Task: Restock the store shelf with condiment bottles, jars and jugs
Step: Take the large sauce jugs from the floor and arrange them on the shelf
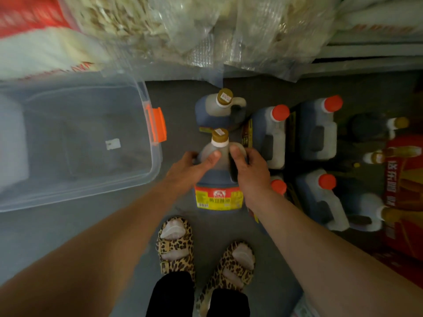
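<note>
A dark soy-sauce jug (218, 193) with a gold cap and a red-and-yellow label stands on the grey floor in front of my feet. My left hand (190, 168) grips its left shoulder, thumb on the neck. My right hand (248, 170) grips the handle on its right side. A second gold-capped jug (217, 113) stands just behind it. Three red-capped jugs (272, 136) (319, 126) (320, 197) stand to the right, and a fourth red cap (278, 186) shows behind my right wrist.
An open clear plastic bin (146, 177) with an orange latch sits on the left. Bags of dried goods (183, 30) overhang at the top. A red carton (402, 179) and several small bottles (377, 126) lie at the right. My slippered feet (176, 243) stand below the jug.
</note>
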The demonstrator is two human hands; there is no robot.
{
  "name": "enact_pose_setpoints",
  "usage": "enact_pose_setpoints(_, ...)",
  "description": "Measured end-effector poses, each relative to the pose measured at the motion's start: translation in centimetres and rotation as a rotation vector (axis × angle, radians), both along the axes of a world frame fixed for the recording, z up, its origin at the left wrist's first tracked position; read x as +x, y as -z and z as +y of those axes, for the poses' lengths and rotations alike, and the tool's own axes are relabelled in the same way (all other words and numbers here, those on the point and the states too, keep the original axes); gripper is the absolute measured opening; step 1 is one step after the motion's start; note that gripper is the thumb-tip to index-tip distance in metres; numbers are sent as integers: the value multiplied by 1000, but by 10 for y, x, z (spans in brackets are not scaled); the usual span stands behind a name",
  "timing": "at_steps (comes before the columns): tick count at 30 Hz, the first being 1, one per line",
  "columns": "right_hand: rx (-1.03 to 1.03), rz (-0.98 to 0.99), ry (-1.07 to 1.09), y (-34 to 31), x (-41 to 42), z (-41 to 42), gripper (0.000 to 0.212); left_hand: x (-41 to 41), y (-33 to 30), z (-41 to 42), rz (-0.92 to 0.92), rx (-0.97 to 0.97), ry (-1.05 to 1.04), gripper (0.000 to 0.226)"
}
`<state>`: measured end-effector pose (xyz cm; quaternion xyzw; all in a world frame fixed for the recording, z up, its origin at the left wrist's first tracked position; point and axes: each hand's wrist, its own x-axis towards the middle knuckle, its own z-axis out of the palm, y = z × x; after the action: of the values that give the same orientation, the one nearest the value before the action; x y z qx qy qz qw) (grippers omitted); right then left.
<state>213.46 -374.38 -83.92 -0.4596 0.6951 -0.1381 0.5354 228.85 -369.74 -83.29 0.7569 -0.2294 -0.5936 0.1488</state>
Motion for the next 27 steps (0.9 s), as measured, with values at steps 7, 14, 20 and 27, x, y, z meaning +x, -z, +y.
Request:
enact_pose_setpoints(7, 49, 25, -17, -133, -4, -9, 33, -3, -129, 0, 62, -20, -45, 107)
enact_pose_setpoints(14, 68, -4, 200, -314, -1, -38, 32, -4, -307, -46, 83, -84, 11, 116)
enact_pose_setpoints(20, -129, -56, 275, -499, -11, -65, 73, 1, -483, -81, 88, -304, 115, 105)
enact_pose_setpoints(27, -356, -182, 325, -683, -34, -120, 87, -15, -677, -138, 20, -618, 251, 84)
